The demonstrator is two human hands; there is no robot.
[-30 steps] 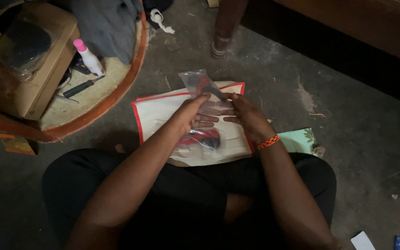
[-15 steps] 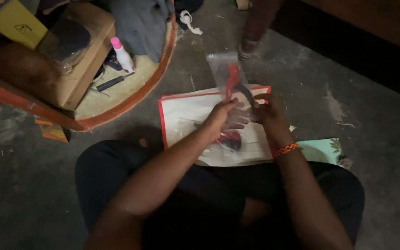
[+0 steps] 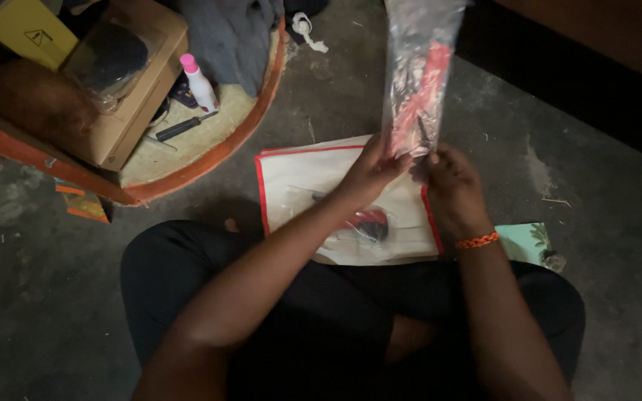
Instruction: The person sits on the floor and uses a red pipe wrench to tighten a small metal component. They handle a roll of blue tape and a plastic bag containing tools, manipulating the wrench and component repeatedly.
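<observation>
You sit on a grey concrete floor (image 3: 351,96). Directly on it lies a white cloth with red border (image 3: 299,178), a pale green printed card (image 3: 525,241), and a round orange-rimmed woven tray (image 3: 224,141).

Bare forearms, black trousers — an orange beaded bracelet (image 3: 477,240) circles the right wrist.
</observation>
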